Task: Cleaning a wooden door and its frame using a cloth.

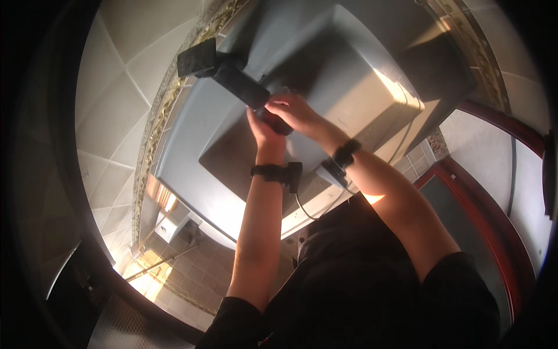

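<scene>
Both my hands are together on a black handheld device. It has a cylindrical body point(242, 85) and a flat, squarish head point(197, 57) that points to the upper left. My left hand point(267, 133) grips the lower end from beneath. From the right side, my right hand point(296, 114) closes its fingers on the same end, partly hiding it. Below the device lies a large pale tub-like fixture point(187, 144) with a raised or recessed rectangular middle; which of the two I cannot tell. Deep shadow and bright sunlight cross it. Black straps with small units circle both wrists.
Beige wall tiles point(117, 100) with a gilded border strip point(150, 126) run along the left. A red-framed door point(471, 213) stands at the right. A thin pole point(161, 261) and a white object point(168, 227) are at the lower left. A cable point(307, 213) hangs by my left wrist.
</scene>
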Demonstrator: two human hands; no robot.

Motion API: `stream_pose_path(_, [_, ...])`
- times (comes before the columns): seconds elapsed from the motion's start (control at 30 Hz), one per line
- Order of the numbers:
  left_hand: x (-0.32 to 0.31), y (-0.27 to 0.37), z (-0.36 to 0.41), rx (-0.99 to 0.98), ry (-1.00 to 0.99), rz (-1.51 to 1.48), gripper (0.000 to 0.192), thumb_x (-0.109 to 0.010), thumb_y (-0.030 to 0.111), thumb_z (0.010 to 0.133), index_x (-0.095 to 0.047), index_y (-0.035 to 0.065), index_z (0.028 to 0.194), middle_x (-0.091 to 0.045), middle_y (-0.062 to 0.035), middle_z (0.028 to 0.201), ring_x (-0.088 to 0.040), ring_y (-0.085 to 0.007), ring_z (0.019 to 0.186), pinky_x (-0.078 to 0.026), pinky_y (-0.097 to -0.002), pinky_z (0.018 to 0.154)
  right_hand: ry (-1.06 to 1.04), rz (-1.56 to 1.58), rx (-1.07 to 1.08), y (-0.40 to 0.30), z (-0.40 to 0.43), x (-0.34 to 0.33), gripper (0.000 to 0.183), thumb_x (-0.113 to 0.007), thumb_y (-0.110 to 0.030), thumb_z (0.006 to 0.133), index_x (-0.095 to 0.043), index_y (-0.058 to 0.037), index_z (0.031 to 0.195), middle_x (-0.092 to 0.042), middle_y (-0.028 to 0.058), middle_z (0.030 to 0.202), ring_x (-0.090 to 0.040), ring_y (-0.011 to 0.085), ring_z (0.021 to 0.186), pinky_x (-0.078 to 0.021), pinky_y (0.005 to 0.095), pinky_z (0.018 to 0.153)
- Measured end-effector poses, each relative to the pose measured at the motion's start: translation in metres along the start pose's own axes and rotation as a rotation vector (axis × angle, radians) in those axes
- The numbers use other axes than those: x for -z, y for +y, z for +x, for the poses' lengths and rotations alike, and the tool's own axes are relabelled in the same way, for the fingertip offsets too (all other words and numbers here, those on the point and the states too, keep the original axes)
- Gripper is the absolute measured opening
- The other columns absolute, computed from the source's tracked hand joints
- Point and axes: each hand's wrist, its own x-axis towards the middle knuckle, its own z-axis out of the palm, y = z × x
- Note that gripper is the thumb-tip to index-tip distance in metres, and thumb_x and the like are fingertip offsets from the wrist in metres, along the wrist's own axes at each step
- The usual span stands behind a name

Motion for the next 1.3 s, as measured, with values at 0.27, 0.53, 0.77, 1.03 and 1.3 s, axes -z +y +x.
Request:
stream_pose_path(0.27, [-0.029,-0.003,-0.004,-0.047,-0.231,0.014,0.044,-0.048,0.044,0.106,-0.067,0.0062,0.117,-0.07,-0.0078,0.112,-0.067,-0.0255,0.104,-0.054,-0.0402,0.094,0.393,-0.035,0.319,-0.002,-0.027,-0.013,0.064,-0.076,-0.026,0.09,-0.054,-0.0062,0.147,-0.055,0.0238,0.14,-0.057,0.0413,0.126,-0.0472,0.0432,0.106])
stream_pose_path(0.53, [-0.038,0.002,-0.002,-0.032,-0.121,0.23,0.053,-0.044,0.054,0.107,-0.062,0.0057,0.12,-0.066,-0.0104,0.114,-0.063,-0.0255,0.107,-0.051,-0.0399,0.097,0.275,-0.405,0.174,-0.021,-0.007,-0.012,0.068,-0.069,-0.042,0.094,-0.041,-0.0137,0.149,-0.039,0.0193,0.155,-0.05,0.0452,0.133,-0.0403,0.0452,0.112])
stream_pose_path(0.77, [-0.01,-0.009,0.004,-0.051,0.101,0.257,0.037,-0.051,0.037,0.102,-0.064,0.0039,0.114,-0.066,-0.0101,0.108,-0.065,-0.0242,0.098,-0.054,-0.0383,0.085,0.408,-0.282,0.186,-0.016,-0.006,-0.015,0.033,-0.065,-0.032,0.087,-0.063,-0.0072,0.108,-0.069,0.0243,0.113,-0.066,0.0454,0.099,-0.0528,0.0526,0.082])
stream_pose_path(1.03, [0.021,-0.017,-0.01,0.034,0.213,0.336,0.045,-0.044,0.037,0.103,-0.066,-0.0009,0.116,-0.067,-0.0115,0.11,-0.065,-0.0237,0.105,-0.051,-0.0396,0.093,0.369,-0.394,0.093,-0.004,-0.03,-0.017,0.031,-0.062,-0.023,0.086,-0.062,-0.0043,0.11,-0.07,0.0227,0.097,-0.067,0.0439,0.091,-0.0534,0.0489,0.078])
stream_pose_path(1.3, [-0.031,-0.022,-0.021,-0.466,0.058,0.534,0.03,-0.051,0.026,0.109,-0.06,0.0098,0.132,-0.064,-0.0096,0.126,-0.062,-0.0208,0.117,-0.051,-0.0368,0.099,0.332,0.467,0.093,-0.008,-0.002,-0.021,0.029,-0.059,-0.017,0.105,-0.06,0.0005,0.127,-0.067,0.0072,0.11,-0.062,0.0152,0.102,-0.0515,0.0299,0.09])
